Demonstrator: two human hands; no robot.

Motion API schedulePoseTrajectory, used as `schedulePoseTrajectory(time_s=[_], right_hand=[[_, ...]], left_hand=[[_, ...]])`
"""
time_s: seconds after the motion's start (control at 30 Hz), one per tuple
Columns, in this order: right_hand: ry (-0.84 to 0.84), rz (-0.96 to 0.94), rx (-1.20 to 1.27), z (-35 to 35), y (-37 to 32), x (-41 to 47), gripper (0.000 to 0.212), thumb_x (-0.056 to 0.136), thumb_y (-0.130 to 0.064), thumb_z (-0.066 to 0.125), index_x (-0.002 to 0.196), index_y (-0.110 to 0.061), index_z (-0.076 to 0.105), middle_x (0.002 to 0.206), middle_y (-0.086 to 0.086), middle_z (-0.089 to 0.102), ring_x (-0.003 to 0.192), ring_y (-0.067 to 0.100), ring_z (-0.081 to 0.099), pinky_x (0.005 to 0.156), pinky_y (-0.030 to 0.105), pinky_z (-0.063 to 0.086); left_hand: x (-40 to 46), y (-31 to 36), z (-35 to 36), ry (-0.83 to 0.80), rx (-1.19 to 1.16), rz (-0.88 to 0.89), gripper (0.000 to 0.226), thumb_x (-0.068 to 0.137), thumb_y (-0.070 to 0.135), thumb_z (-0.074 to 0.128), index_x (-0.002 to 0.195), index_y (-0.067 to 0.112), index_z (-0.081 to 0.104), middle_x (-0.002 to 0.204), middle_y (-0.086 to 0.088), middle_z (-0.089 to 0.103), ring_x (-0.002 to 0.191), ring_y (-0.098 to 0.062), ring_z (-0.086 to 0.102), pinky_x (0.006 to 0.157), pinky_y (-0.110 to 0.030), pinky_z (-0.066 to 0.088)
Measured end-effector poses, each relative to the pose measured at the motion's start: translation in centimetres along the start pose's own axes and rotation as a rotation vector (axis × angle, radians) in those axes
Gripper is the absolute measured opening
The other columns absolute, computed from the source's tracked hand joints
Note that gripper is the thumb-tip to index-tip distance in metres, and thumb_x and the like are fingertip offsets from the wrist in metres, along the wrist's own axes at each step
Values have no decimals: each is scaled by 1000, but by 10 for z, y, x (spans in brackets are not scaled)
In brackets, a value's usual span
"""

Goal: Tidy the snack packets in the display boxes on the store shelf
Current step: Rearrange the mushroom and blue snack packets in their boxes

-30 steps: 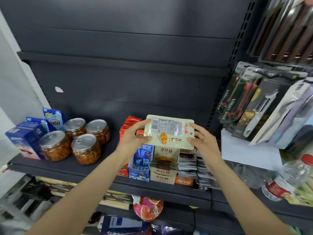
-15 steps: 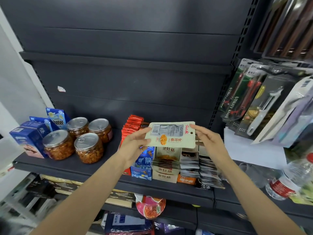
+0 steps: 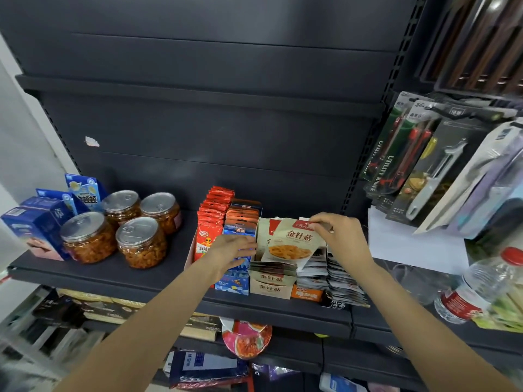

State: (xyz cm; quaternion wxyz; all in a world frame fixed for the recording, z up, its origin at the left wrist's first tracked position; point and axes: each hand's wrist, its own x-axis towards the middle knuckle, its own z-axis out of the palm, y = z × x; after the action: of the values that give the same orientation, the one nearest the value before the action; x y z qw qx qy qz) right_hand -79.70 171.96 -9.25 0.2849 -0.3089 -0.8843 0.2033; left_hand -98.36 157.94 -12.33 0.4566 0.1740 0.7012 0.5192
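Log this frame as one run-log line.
stage: packet going into box | right hand: pinches beige packet top | left hand: fingers straight beside packet | beige box: on shelf

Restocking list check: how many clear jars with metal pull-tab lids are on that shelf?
4 jars, clustered left of the snack boxes: back-left, back-right, front-left, front-right. None seem hidden.

- Left hand (image 3: 230, 248): bare, no glove, ring or watch to be seen.
- Right hand (image 3: 341, 236): bare, likewise unadorned.
- Both forearms: bare along their whole visible length; no sleeve or cuff enters the view.
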Motion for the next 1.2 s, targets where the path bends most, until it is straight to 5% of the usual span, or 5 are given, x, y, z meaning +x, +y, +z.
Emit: schedulePoseTrajectory(time_s=[0.1,0.3,0.67,1.03,1.2], right_hand=[[1,-15,-1,4,-5,6,15,87,-20,65,99,-16,73,96,-2,73,88,13,66,79,32,54],[21,-106,-37,18,-22,11,14,86,-20,66,98,-19,74,92,-2,73,83,14,67,75,36,55],[-340,10,-276,29,-27,7,30,98,-24,48,124,-26,61,123,-1,64,112,18,58,94,33,48],[-630,75,-94,52,-16,-1,29,93,-22,57,120,-18,64,129,1,59,118,13,53,98,28,46],[-288,86,-48,43,-4,11,27,95,-18,53,120,-18,64,126,0,61,106,14,60,94,25,46]], left_hand=[[2,-1,0,30,128,83,15,95,13,52,107,13,62,114,-3,62,105,-15,58,89,-28,42],[14,-12,-4,20,340,199,39,97,19,51,135,15,49,131,1,52,122,-15,46,98,-28,37],[24,-5,-1,-131,240,40,40,100,40,38,140,32,40,143,2,45,120,-19,50,94,-34,40],[27,-6,-3,-130,204,64,41,98,46,38,135,28,44,139,0,49,110,-18,53,94,-36,40],[26,-1,-1,-118,225,76,44,99,46,34,140,30,36,141,-2,47,113,-20,54,97,-38,40]])
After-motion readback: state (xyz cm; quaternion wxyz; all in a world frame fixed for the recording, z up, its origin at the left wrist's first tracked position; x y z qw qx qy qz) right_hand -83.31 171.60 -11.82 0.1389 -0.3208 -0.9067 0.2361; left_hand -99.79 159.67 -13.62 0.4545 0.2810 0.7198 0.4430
